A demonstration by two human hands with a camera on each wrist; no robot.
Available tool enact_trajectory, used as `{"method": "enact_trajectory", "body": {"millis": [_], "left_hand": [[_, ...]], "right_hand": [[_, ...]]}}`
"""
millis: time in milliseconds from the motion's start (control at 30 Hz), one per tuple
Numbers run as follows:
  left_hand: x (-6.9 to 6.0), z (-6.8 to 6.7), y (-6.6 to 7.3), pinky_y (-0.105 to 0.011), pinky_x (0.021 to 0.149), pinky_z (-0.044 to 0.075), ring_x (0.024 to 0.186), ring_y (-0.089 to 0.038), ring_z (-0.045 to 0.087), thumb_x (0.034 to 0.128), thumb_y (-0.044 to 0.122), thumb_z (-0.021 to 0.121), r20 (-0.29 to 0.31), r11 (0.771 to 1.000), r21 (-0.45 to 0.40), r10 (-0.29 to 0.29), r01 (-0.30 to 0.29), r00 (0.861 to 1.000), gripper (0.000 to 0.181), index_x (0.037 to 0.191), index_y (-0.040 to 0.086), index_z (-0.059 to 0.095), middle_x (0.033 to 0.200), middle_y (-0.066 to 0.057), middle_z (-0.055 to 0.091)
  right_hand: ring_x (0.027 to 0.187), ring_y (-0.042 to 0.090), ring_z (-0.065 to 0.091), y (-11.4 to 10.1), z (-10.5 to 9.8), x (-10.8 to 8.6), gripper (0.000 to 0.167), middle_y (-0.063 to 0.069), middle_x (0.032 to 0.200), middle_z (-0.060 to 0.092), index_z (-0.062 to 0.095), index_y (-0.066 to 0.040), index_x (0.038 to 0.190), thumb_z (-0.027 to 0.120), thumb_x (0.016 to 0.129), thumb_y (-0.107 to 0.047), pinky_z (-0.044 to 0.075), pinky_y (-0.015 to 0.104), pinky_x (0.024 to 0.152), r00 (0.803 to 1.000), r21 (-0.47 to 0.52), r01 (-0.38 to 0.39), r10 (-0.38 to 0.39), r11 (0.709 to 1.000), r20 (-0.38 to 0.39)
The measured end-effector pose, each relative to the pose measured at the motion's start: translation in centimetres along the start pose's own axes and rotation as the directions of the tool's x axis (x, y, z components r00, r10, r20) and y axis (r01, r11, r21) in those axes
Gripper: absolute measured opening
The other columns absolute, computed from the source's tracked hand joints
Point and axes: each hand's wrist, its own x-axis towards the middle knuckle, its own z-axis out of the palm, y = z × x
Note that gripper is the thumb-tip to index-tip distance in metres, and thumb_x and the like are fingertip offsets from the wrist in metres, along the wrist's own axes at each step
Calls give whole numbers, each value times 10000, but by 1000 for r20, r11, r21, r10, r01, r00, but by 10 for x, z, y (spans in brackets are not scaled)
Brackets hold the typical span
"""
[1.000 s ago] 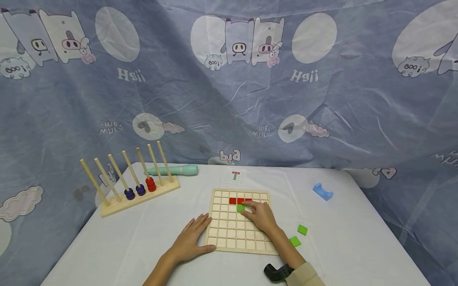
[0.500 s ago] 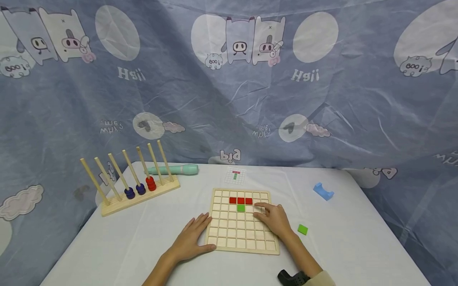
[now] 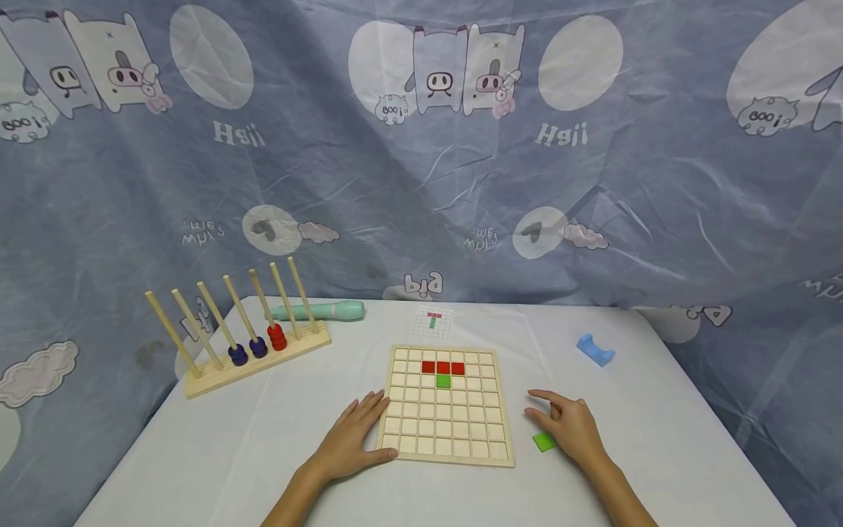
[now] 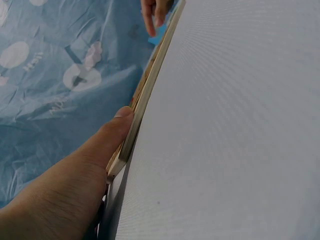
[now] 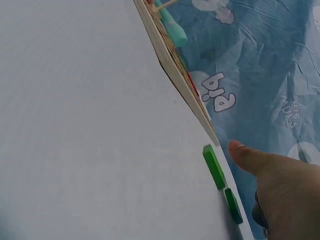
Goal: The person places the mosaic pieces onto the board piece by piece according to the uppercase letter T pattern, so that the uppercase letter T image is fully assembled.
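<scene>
The left hand [image 3: 351, 441] rests spread at the left edge of the wooden board [image 3: 443, 430] — the right hand [image 3: 571, 430], thumb and finger apart, near two green tiles [image 5: 214, 168] right of it.

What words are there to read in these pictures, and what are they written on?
"BOO¡": on the cloth
"Hgii", or close to it: on the cloth
"pig", flipped: on the cloth
"why? me?", flipped: on the cloth
Letters at the cloth's far right edge: cut off
Card: a T shape; any writing is too small to read
Board: none I can see
</scene>
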Motion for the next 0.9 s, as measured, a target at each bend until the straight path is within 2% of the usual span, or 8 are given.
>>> {"method": "enact_trajectory", "body": {"millis": [167, 333, 500, 900], "left_hand": [[1, 0, -1, -448, 1105, 153, 1368, -244, 219, 760, 658, 580, -13, 1000, 10, 12, -12, 1000, 917, 1431, 82, 340, 1480, -76, 299], [0, 1, -2, -454, 1101, 161, 1365, -251, 227, 756, 658, 585, -19, 1000, 14, 19, -19, 1000, 920, 1428, 78, 345, 1476, -80, 306], [0, 2, -2, -424, 1115, 132, 1376, -214, 198, 758, 680, 560, 1, 1000, 9, -2, 2, 1000, 925, 1440, 100, 326, 1488, -54, 284], [0, 0, 0, -419, 1117, 126, 1378, -210, 189, 760, 689, 546, 11, 1000, 12, -8, 8, 1000, 928, 1442, 102, 321, 1492, -53, 274]], "right_hand": [[411, 5, 214, 13, -18, -16, 335, -158, 459, 290, 716, -164, 1002, 796, 705, -296, 247, 250, 538, 998, -54, -54, 54, 997, -14], [407, 20, 228, 21, -27, -25, 337, -147, 462, 302, 715, -173, 1002, 797, 704, -306, 226, 248, 517, 996, -92, -89, 86, 992, -30], [406, 24, 229, 22, -31, -28, 341, -142, 466, 307, 714, -163, 1007, 796, 704, -298, 224, 252, 513, 996, -87, -90, 87, 992, -30], [406, 16, 230, 21, -31, -28, 339, -145, 470, 306, 715, -151, 1005, 795, 706, -291, 240, 261, 527, 996, -81, -92, 92, 992, -11]]}}
